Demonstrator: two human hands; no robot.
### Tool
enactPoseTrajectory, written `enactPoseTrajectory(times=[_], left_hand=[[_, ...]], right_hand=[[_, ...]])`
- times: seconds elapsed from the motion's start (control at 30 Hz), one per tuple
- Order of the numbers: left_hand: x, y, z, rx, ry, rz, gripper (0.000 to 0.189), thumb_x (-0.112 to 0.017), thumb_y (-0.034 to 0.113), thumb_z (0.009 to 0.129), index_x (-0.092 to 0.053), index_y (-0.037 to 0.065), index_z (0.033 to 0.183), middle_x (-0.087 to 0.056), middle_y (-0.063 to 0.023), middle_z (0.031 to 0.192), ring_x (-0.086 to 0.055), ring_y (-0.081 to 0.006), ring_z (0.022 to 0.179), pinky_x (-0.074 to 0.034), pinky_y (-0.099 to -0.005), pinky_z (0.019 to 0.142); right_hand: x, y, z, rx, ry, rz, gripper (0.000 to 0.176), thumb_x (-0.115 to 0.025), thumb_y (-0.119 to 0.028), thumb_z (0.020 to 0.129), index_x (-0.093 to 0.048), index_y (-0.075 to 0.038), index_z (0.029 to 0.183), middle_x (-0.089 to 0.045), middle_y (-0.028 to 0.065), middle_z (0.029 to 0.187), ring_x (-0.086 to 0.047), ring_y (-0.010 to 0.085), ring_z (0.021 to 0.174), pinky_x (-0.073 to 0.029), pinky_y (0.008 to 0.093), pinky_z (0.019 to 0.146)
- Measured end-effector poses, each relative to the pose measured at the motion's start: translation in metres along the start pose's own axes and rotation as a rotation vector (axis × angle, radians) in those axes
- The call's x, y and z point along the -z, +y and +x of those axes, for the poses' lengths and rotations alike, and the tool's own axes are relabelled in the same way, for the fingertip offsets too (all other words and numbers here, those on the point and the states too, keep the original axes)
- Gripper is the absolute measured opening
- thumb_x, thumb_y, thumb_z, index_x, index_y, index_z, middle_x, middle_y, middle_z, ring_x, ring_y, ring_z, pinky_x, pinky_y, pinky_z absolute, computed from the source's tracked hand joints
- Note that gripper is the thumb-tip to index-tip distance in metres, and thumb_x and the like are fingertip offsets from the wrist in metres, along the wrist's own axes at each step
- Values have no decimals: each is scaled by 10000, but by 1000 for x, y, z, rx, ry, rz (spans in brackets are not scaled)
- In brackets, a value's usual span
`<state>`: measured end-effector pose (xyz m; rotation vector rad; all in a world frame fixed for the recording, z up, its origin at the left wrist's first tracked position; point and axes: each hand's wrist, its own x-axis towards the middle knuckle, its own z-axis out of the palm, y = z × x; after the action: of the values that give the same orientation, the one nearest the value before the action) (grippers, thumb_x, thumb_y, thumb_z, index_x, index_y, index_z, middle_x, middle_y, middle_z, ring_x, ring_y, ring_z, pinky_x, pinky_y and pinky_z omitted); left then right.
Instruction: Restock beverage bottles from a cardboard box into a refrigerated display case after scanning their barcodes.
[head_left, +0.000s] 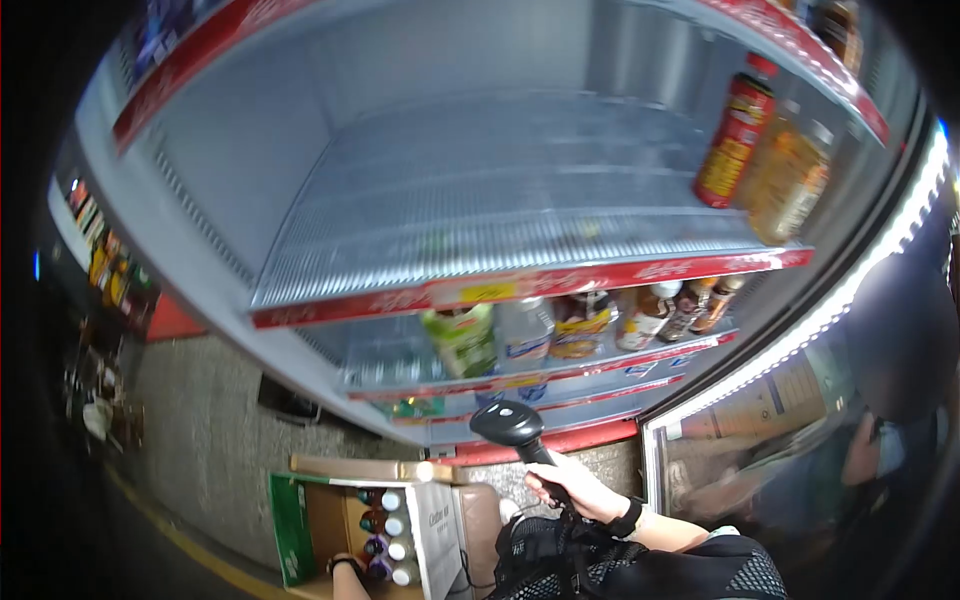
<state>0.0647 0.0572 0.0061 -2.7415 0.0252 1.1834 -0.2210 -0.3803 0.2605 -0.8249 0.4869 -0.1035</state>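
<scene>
My right hand (578,487) is wrapped round the handle of a black barcode scanner (508,424), held in front of the lower fridge shelves. A dark band circles that wrist. At the bottom edge, my left hand (347,566) reaches into an open cardboard box (325,520), close beside several capped bottles (398,550) standing in rows. Its fingers are hidden among the shadows and bottles, so whether it grips one does not show.
An open fridge shelf (480,200) holds a red bottle (735,135) and amber bottles (790,190) at its right end. Lower down stand a green-labelled pack (462,340) and more bottles (583,325). The glass door (760,400) swings out at right, reflecting a person.
</scene>
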Motion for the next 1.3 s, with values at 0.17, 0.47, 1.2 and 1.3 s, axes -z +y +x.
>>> enactPoseTrajectory(times=[0.17, 0.47, 1.2, 1.3], left_hand=[[42, 12, -29, 130, 505, -15, 312, -615, 323, 648, -634, 38, 772, -631, -147, 796, -606, -245, 680, -466, -354, 590], [175, 222, -343, -579, 623, -567, 278, -542, 223, 813, -603, -48, 790, -627, -131, 714, -620, -182, 694, -459, -300, 566], [292, 699, -561, -1926, 612, -734, 891, -778, 338, 584, -254, -73, 1176, -495, -184, 1080, -513, -221, 1013, -449, -316, 832], [289, 678, -567, -1993, 768, -632, 491, -758, 194, 627, -490, 17, 998, -591, -91, 904, -583, -181, 853, -481, -324, 762]], right_hand=[[43, -28, -29, 126, -77, -56, 144, -516, -179, 846, -465, -53, 893, -451, -14, 685, -430, 54, 589, -345, 186, 535], [137, -92, -108, 595, -228, 246, 562, -636, -224, 738, -380, 67, 1146, -480, 71, 689, -437, 106, 564, -358, 211, 484], [212, -79, -196, 799, -35, 200, 520, -641, -229, 695, -441, 85, 1057, -537, 137, 752, -509, 148, 595, -420, 247, 520], [213, -75, -195, 812, 91, 149, 652, -628, -228, 663, -351, 52, 1183, -508, 125, 665, -475, 143, 488, -404, 221, 434]])
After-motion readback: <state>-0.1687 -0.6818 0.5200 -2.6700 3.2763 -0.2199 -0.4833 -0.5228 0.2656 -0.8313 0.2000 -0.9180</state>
